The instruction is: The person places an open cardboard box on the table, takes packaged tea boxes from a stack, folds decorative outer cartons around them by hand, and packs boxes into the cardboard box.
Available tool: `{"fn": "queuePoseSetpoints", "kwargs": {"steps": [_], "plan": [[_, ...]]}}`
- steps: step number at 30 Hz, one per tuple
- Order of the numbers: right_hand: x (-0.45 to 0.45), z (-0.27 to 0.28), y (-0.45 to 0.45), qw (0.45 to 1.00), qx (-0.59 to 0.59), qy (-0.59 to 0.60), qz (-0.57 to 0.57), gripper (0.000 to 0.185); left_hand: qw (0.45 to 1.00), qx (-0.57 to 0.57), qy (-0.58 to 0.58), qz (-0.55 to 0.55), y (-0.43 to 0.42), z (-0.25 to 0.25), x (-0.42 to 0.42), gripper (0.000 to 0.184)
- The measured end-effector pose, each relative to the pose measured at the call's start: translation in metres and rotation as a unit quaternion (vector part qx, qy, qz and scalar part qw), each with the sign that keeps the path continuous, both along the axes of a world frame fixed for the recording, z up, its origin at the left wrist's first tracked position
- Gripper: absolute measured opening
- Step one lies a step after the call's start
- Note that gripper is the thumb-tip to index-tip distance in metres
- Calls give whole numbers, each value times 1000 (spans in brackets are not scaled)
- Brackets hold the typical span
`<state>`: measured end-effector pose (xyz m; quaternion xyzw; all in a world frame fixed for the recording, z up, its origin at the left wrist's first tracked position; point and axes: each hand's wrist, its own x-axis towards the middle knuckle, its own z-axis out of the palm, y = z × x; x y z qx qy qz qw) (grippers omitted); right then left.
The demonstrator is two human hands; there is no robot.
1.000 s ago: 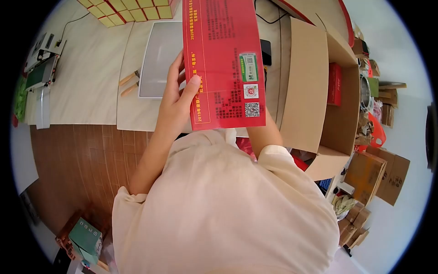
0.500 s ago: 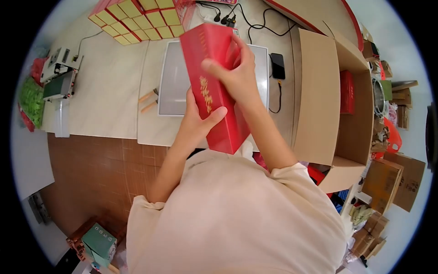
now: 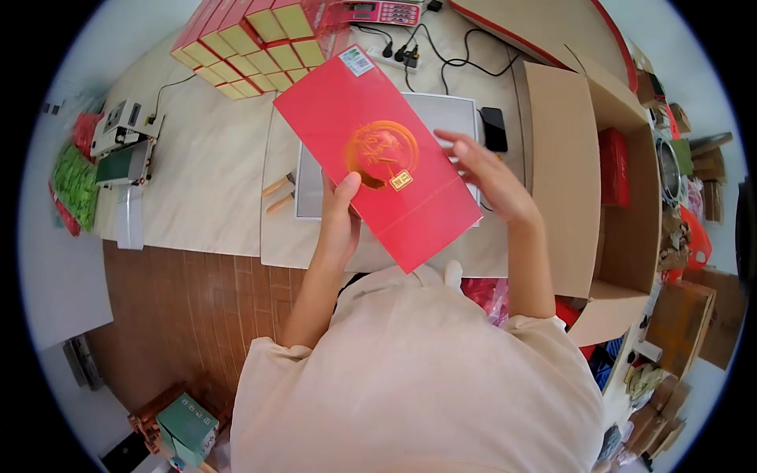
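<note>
A red box with a gold round emblem and a small label near its upper corner is held tilted above the table. My left hand grips its lower left edge, thumb on the top face and the other fingers hidden beneath. Just off the right edge of the box is my right hand, its fingers spread and holding nothing. Under the box lies a grey panel with a white frame, largely covered. Two wooden-handled tools lie left of the panel.
Stacked red and yellow boxes stand at the back left, with a sealing machine further left. A phone, cables and a pink scale lie behind. On the right, an open carton holds a red box.
The red box has turned from its printed back, past a narrow side, to the emblem face. My right hand has let go and moved off to the right.
</note>
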<state>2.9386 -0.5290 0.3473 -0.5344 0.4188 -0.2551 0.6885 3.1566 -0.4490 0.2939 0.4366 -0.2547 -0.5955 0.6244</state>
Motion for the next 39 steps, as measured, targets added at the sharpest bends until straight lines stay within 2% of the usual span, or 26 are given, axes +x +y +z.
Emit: {"fn": "queuePoseSetpoints", "kwargs": {"steps": [1,4,7,9,11,12,13,14,15,17,18,19,20,21,24,25,27,28,30,33,37,39], "plan": [[-3,-2,7,1000,0,3,-8,58,1000,0,3,-8,-2,-1,-6,60],[-19,-5,18,983,114,-120,-78,59,995,13,35,-91,-10,2,-31,70],[-42,-3,23,964,170,-148,-141,59,993,-30,-14,-114,-15,10,-63,74],[-51,-2,26,958,170,-164,-162,56,983,-50,-59,-169,-15,11,-74,77],[-58,-18,24,973,27,-161,-161,53,979,-28,-80,-184,-20,0,-70,78],[-56,-19,24,981,-68,-80,-162,54,974,-6,-107,-198,-20,-8,-65,79],[-47,-15,28,983,-64,-76,-152,54,977,-1,-103,-188,-15,-13,-62,79],[-33,-7,34,968,-180,105,-143,57,983,44,-68,-165,-10,-18,-57,79],[-20,-3,36,906,-293,278,-127,61,985,87,-34,-142,-5,-25,-52,79],[-4,-58,38,822,-472,309,-79,73,985,100,-28,-137,19,-47,-47,78],[5,-76,43,768,-560,303,-64,82,985,118,19,-128,31,-49,-47,75],[14,-88,52,760,-566,320,-15,81,981,137,68,-116,43,-51,-48,72],[22,-102,62,753,-568,332,21,80,983,131,86,-95,53,-54,-47,64],[29,-114,71,744,-570,344,57,78,983,137,89,-81,61,-63,-43,64],[42,-125,91,719,-595,348,92,75,965,216,150,3,79,-85,-37,52],[42,-123,94,718,-596,345,104,75,963,218,157,13,85,-88,-37,52],[43,-113,90,781,-512,303,190,84,964,214,157,22,94,-97,-34,56],[44,-111,82,776,-516,301,200,84,963,210,163,32,95,-103,-34,56],[49,-110,62,785,-503,327,154,97,959,219,172,47,98,-112,-34,59],[59,-118,48,758,-501,350,227,105,965,204,155,58,94,-117,-35,62],[72,-120,39,760,-517,310,241,102,967,195,149,65,91,-137,-30,67],[76,-124,41,744,-542,319,226,99,956,258,140,27,92,-141,-26,75]]}}
